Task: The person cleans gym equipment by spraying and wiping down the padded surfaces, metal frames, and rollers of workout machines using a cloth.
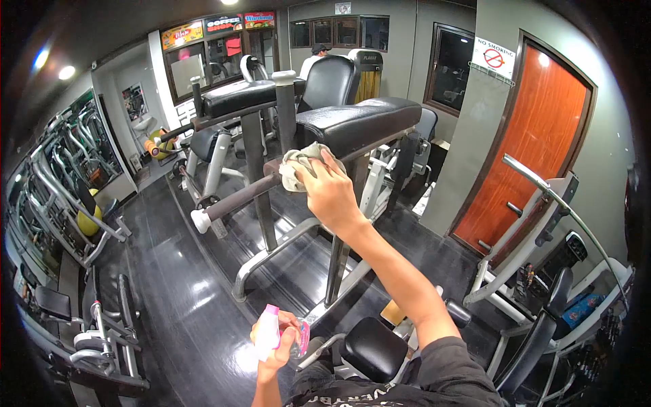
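My right hand reaches forward and grips a crumpled pale cloth. The cloth presses against the frame where a dark grip handle with a white end cap meets the black padded armrest of a gym machine. Low in front of me, my left hand is wrapped round a spray bottle with a pink-and-white head and a clear, pink-labelled body. Part of the bottle is hidden by my fingers.
A black padded seat is close below me. The machine's steel legs stand on the glossy dark floor. More machines line both sides; an orange-brown door is at right. Another person is at the back.
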Demonstrator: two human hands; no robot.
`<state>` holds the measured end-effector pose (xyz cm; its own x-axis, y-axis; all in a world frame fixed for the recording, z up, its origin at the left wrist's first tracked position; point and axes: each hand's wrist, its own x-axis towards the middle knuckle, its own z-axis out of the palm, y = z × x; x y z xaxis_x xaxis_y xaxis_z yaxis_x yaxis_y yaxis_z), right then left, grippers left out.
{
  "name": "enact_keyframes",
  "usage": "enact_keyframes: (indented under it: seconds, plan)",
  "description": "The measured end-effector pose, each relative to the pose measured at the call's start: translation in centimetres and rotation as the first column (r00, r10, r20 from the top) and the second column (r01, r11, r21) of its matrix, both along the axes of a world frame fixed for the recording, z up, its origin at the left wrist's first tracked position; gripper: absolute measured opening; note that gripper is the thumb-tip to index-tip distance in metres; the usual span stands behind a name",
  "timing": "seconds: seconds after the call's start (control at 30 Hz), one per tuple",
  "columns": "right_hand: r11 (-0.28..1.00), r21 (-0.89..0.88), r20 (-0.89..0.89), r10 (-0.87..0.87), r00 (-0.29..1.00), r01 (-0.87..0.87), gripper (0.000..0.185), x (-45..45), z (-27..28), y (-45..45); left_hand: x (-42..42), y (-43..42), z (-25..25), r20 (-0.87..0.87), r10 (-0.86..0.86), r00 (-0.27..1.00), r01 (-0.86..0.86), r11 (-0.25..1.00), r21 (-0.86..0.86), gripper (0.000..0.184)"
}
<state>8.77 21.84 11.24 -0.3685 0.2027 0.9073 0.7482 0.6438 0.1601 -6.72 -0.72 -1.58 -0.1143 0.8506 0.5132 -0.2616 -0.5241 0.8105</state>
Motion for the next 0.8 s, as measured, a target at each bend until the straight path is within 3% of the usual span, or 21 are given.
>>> enact_keyframes:
  seconds: [0.07,0.13,0.17,0.2,0.27,0.33,0.4,0.47,0.53,0.6,0.63,0.67,0.73,0.77,0.8]
  plan:
    - [0.972,-0.221,-0.137,0.048,0.989,-0.078,0.043,0.2,-0.5,-1.4,0.0,-0.4,0.0,-0.041,-0.003,0.999,0.003,1.0,0.002,0.026]
    - [0.976,-0.214,-0.171,0.001,0.985,-0.038,0.042,0.9,-2.4,-2.2,0.0,-0.8,-0.1,-0.078,0.013,0.997,-0.013,1.0,0.002,0.025]
    - [0.883,-0.423,-0.395,0.021,0.918,-0.202,0.038,1.5,-3.2,-3.0,0.0,-1.0,-0.3,-0.111,0.027,0.993,-0.027,1.0,0.005,0.024]
    - [0.73,-0.56,-0.596,-0.026,0.803,-0.392,0.034,2.2,-4.3,-3.9,-0.1,-1.2,-0.6,-0.112,0.02,0.993,-0.021,1.0,-0.004,0.024]
    - [0.603,-0.348,-0.891,0.027,0.454,-0.718,0.027,3.8,-9.2,-4.8,-0.2,-1.8,-1.8,-0.156,-0.036,0.987,0.032,0.999,-0.031,0.018]
    - [0.396,-0.068,-0.987,-0.158,0.005,-0.916,0.028,5.4,-13.9,-7.6,-0.1,-2.5,-2.7,-0.157,-0.068,0.985,0.061,0.997,-0.049,0.014]
    - [0.249,0.135,-0.894,-0.386,-0.226,-0.959,0.031,7.3,-18.4,-11.7,0.1,-3.3,-4.1,-0.157,-0.111,0.981,0.101,0.993,-0.068,0.011]
    - [0.253,0.326,-0.677,-0.61,-0.412,-0.911,0.035,8.5,-21.9,-15.6,0.3,-4.7,-6.5,-0.231,-0.085,0.969,0.046,0.985,-0.168,0.016]
    - [0.199,0.472,-0.611,-0.628,-0.482,-0.859,0.038,9.3,-24.8,-20.1,0.6,-5.9,-8.4,-0.241,-0.151,0.959,0.097,0.971,-0.219,0.014]
    - [0.122,0.688,-0.571,-0.518,-0.637,-0.716,0.038,9.5,-25.5,-24.3,1.3,-6.7,-9.5,-0.152,-0.172,0.973,0.123,0.95,-0.288,0.011]
    - [0.169,0.635,-0.586,-0.531,-0.612,-0.754,0.038,9.8,-25.3,-26.4,1.6,-7.1,-9.7,-0.207,-0.172,0.963,0.114,0.957,-0.268,0.012]
    - [0.23,0.734,-0.458,-0.526,-0.716,-0.639,0.038,10.0,-25.8,-28.4,1.9,-7.4,-9.9,-0.205,-0.195,0.959,0.134,0.951,-0.277,0.012]
    - [0.285,0.69,-0.466,-0.527,-0.71,-0.665,0.038,10.6,-26.4,-31.8,2.3,-8.1,-9.9,-0.242,-0.221,0.945,0.129,0.93,-0.345,0.011]
    - [0.31,0.677,-0.465,-0.525,-0.713,-0.668,0.04,11.1,-27.2,-33.3,2.8,-8.5,-9.6,-0.101,-0.246,0.964,0.189,0.9,-0.392,0.014]
    - [0.376,0.599,-0.469,-0.551,-0.69,-0.707,0.041,11.7,-27.7,-34.7,2.9,-8.6,-9.5,-0.102,-0.269,0.958,0.208,0.892,-0.401,0.014]
